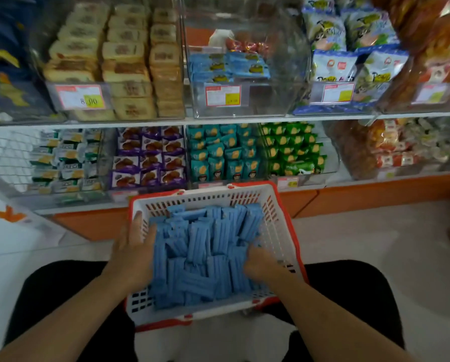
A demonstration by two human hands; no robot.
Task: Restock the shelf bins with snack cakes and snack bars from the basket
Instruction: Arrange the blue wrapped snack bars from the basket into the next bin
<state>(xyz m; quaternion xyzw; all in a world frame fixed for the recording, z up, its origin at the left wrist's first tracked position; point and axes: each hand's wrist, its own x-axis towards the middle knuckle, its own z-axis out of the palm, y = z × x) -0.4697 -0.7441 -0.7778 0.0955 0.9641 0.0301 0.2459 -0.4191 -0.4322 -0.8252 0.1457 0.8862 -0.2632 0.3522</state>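
Restocking looks barely begun in the head view: blue bars heap the basket; above it, the matching bin sits nearly empty. Left hand lies flat against the heap; right hand digs in, grip unclear.

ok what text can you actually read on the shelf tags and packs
"8.00": yellow patch on the left price tag, upper shelf.
Middle tag and right tag: print too blurred to read.
White snack bags: lettering blurred, not legible.
Blue packs in the basket: no readable text.
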